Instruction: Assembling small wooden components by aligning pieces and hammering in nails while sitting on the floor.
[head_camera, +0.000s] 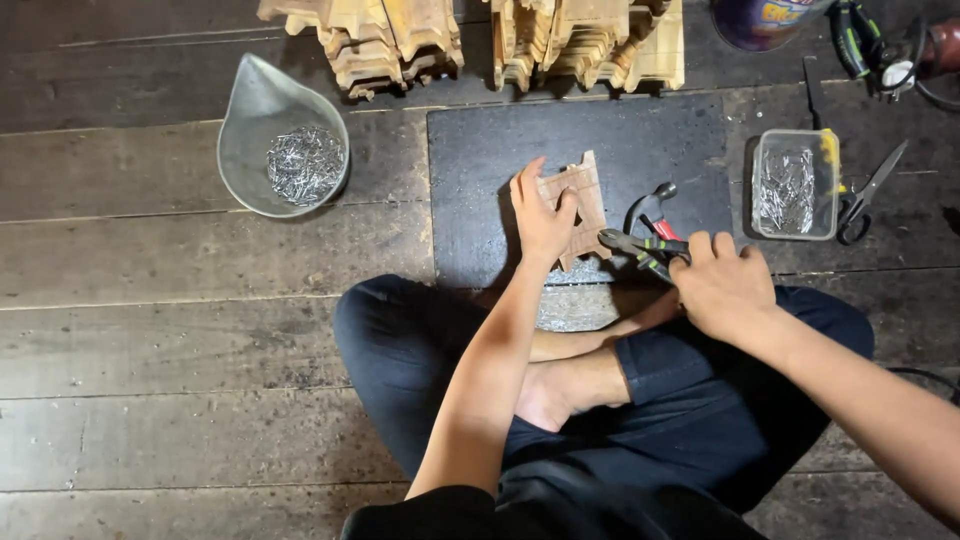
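Observation:
I sit cross-legged on a plank floor. My left hand (541, 222) presses on a small carved wooden piece (583, 205) that lies on a dark mat (480, 170). My right hand (722, 285) grips the handles of green-and-black pliers (640, 246), whose jaws point left and touch the wooden piece's right edge. A claw hammer (650, 205) with a red neck lies on the mat just behind the pliers.
A grey metal scoop-shaped bowl (250, 110) with several nails sits at the left. A clear box (796, 184) of nails, scissors (870, 190) and a thin blade lie at the right. Stacks of carved wooden pieces (380, 35) stand at the back, beside a purple can (765, 18).

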